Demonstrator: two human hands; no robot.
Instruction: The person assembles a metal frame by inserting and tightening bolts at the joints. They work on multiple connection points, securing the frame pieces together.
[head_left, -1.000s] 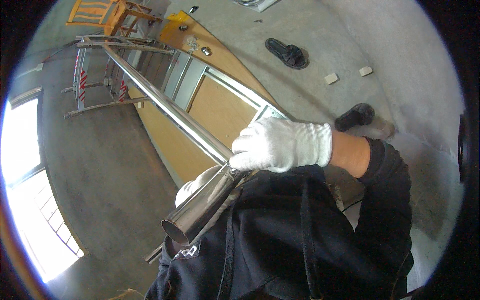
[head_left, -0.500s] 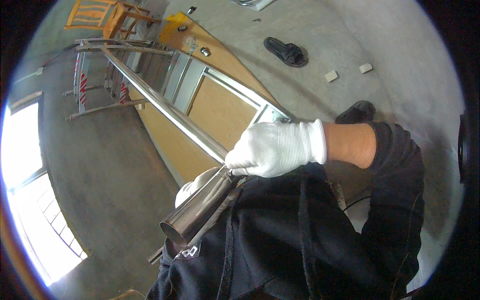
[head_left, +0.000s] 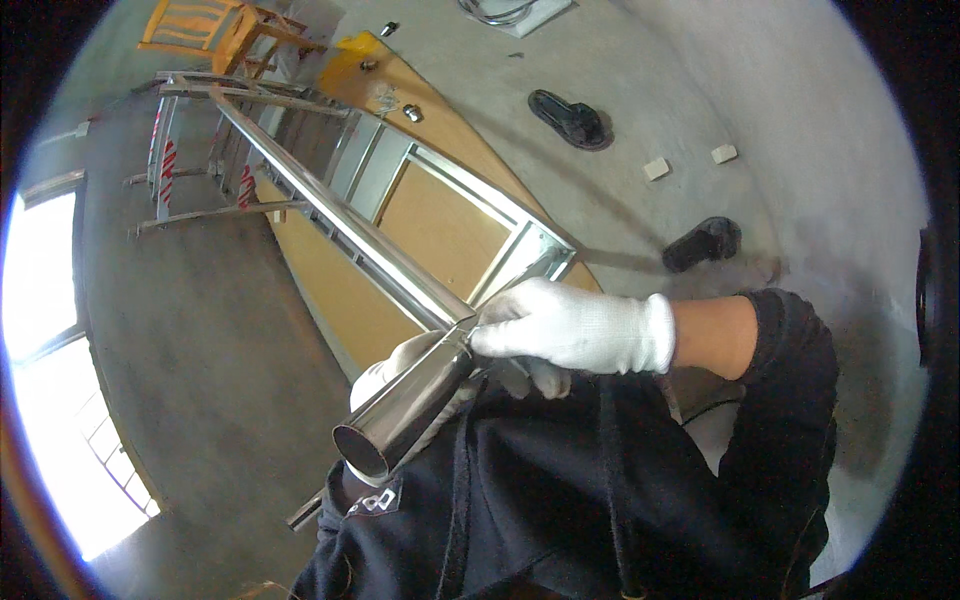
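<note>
A long shiny metal pipe (head_left: 350, 230) runs from the far left toward me. Its near part is a wider metal tube (head_left: 405, 415) with a round open mouth facing the lower left. My left hand (head_left: 385, 372), in a white glove, is wrapped round the wider tube from below; the tube hides most of its fingers. Over the seam between pipe and tube, my right hand (head_left: 565, 325), gloved too, pinches with thumb and fingertips. Its other fingers show grey undersides, curled beneath. Whether something small sits in that pinch is hidden.
A metal stepladder (head_left: 165, 150) with striped legs stands under the pipe's far end, near a wooden chair (head_left: 190, 25). A silver metal frame (head_left: 475, 185) lies on a brown board (head_left: 440, 215). Black slippers (head_left: 570, 120) and small pale blocks (head_left: 656, 169) lie on the floor.
My right hand has shifted slightly right and down, and its lower fingers have come into sight. The tube's mouth has moved a little right and up. My left hand stays round the tube.
</note>
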